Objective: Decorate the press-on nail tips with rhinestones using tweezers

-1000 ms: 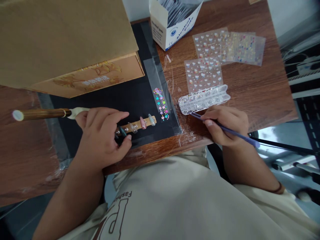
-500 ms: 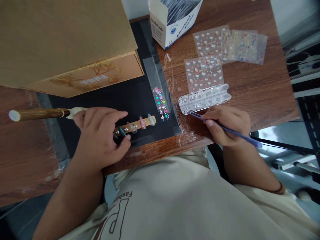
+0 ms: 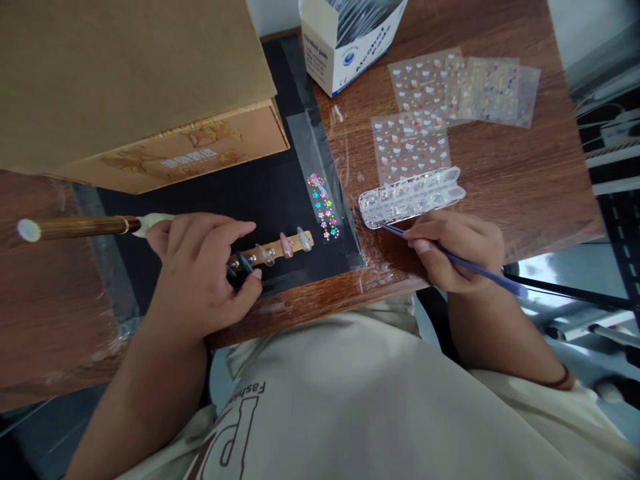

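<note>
My left hand (image 3: 200,273) is curled over the left end of a wooden strip (image 3: 273,252), thumb and fingers about it. Several false nail tips stand across the strip, among them a pink one (image 3: 287,245), a pale glittery one (image 3: 303,239) and a dark green one (image 3: 245,262). A gold-brown ribbed handle (image 3: 90,228) with a pale end juts out to the left under that hand's outer fingers. Pinched in my right hand (image 3: 455,250) is a slim purple tool (image 3: 480,269); its tip meets the near left edge of a clear compartment case (image 3: 410,198) of small shiny bits.
A large cardboard box (image 3: 135,80) stands on the black mat (image 3: 200,200). A strip of colourful flower gems (image 3: 324,207) lies at the mat's right. Behind are an alcohol pads box (image 3: 347,60) and sticker sheets (image 3: 413,143) on the wooden table (image 3: 540,173).
The view shifts very slightly. Both hands keep their places, and the purple tool's tip stays at the case.
</note>
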Action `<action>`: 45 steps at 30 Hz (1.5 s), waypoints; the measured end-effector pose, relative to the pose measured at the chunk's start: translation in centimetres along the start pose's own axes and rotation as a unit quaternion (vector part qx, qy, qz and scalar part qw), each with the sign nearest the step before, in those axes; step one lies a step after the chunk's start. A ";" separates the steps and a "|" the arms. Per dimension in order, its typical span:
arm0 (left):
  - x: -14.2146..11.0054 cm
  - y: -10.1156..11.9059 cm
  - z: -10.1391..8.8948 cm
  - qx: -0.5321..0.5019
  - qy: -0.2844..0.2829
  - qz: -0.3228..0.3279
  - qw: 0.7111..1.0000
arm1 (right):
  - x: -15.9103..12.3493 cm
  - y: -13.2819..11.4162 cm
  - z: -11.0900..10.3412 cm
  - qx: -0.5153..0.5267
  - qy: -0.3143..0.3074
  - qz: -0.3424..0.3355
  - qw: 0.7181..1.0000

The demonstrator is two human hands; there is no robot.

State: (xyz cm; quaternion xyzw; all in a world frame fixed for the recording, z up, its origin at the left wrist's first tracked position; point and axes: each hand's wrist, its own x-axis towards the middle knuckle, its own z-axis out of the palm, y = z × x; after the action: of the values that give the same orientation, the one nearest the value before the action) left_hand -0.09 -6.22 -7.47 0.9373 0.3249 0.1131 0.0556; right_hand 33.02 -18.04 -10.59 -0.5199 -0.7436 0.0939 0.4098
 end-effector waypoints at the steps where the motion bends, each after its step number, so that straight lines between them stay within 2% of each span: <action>1: 0.0 0.0 0.0 -0.003 0.000 -0.001 1.000 | 0.0 0.0 0.0 0.001 0.000 0.002 1.000; 7: 0.0 0.0 0.0 0.000 0.001 -0.001 1.000 | 0.0 -0.1 -0.2 0.007 0.005 0.013 1.000; 19: 0.0 -0.1 -0.1 0.000 0.004 0.001 1.000 | 0.6 -0.4 -0.2 0.035 -0.023 0.022 0.999; 37: 0.0 -0.1 0.1 -0.001 -0.004 -0.002 1.000 | 0.8 -0.4 -0.1 0.035 -0.031 -0.010 0.999; 45: 0.1 -0.1 0.1 0.000 0.002 -0.001 1.000 | 0.7 -0.4 0.1 0.031 -0.026 -0.002 0.999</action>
State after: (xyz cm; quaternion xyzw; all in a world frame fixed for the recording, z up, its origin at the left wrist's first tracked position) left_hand -0.08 -6.10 -7.53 0.9367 0.3263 0.1144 0.0550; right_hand 32.57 -17.60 -10.01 -0.5027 -0.7517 0.1295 0.4068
